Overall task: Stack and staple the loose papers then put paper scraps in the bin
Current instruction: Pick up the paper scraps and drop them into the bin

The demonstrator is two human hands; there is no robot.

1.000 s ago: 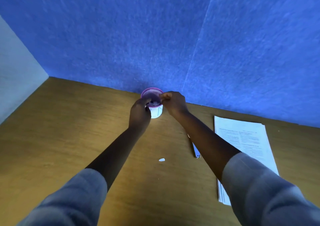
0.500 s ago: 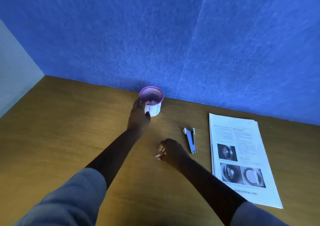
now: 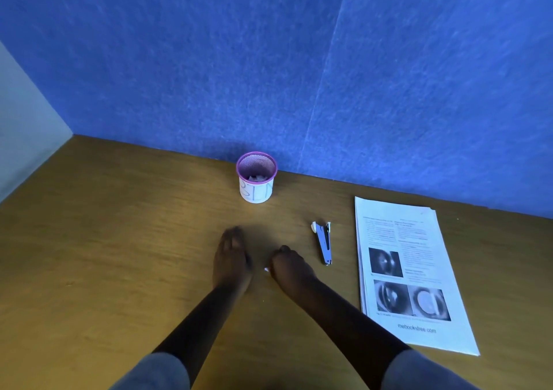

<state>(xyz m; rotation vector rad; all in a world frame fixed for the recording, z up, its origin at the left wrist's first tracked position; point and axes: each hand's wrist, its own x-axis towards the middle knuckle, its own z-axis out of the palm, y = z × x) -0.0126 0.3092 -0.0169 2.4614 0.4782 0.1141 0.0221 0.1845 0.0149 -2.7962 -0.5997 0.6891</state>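
Hands low over the counter (image 3: 119,255), left hand (image 3: 232,259) flat, grip released, right hand (image 3: 291,267) curled, fingertips pinching a paper scrap (image 3: 266,269).

Purple-rimmed mesh bin (image 3: 256,177), blue felt wall (image 3: 269,60), brown woodgrain table (image 3: 104,255).

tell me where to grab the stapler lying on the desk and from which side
Grip the stapler across its narrow blue body near the middle, coming from above. It lies flat on the desk, long and slim, so a pinch across its two long sides fits best. The right hand is nearest, with bare desk between it and the paper stack.
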